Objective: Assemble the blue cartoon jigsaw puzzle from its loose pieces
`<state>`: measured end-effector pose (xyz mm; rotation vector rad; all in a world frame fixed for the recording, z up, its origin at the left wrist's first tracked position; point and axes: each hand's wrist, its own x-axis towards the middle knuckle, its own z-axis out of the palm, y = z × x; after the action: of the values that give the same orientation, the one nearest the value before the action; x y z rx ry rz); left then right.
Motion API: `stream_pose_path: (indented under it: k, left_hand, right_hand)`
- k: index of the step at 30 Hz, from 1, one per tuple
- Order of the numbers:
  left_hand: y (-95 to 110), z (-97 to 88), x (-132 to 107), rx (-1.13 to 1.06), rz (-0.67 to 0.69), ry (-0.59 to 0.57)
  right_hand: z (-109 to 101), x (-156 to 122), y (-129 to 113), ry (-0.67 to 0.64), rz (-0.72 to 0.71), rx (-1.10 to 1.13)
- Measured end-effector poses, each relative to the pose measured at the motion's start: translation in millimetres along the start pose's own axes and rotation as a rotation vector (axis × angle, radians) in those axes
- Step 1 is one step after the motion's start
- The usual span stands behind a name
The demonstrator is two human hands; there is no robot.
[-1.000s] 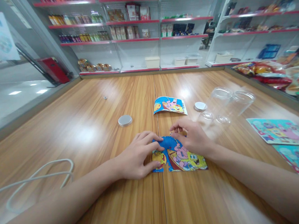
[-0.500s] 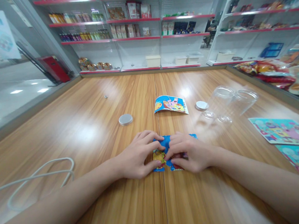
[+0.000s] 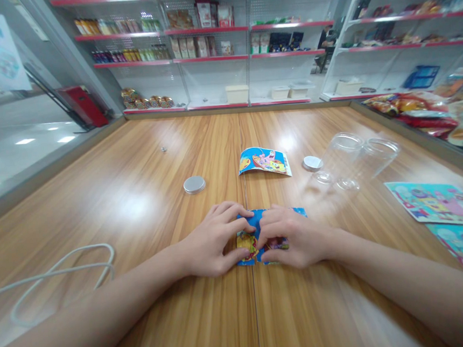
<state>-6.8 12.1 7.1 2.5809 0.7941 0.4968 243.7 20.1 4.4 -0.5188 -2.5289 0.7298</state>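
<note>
Blue jigsaw puzzle pieces [image 3: 246, 241] lie flat on the wooden table in front of me, with a yellow figure on the left part. A narrow gap runs between the left and right parts at the near edge. My left hand [image 3: 215, 243] rests its fingertips and thumb on the left side of the puzzle, fingers apart. Bent over the right side, my right hand [image 3: 291, 236] presses curled fingers and thumb onto a piece, and covers much of it. Beyond the hands stands a curved picture card [image 3: 264, 162] with cartoon figures on blue.
A silver round lid [image 3: 194, 185] and a second lid [image 3: 312, 163] lie farther back. Two clear jars [image 3: 345, 155] lie right of centre. Cartoon sheets [image 3: 440, 202] overlap at right; a white cable [image 3: 62, 272] loops at left. Snack bags [image 3: 416, 106] sit beyond the right edge.
My right hand's fingers and thumb have shifted slightly on the right part of the puzzle, showing a bit more of its picture. My left hand stays in place.
</note>
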Motion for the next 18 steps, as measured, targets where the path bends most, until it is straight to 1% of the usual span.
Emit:
stream_pose_path:
  k: [8, 13, 18]
  left_hand:
    - [0.0, 0.9, 0.4, -0.003, 0.006, 0.008]
    - [0.5, 0.5, 0.5, -0.001, 0.006, 0.004]
    - [0.8, 0.3, 0.7, 0.003, 0.005, 0.009]
  right_hand:
    - [1.2, 1.6, -6.2, -0.047, -0.015, -0.063]
    - [2.5, 1.4, -6.9, -0.052, -0.039, -0.095]
    - [1.5, 1.2, -7.5, -0.076, -0.098, -0.216]
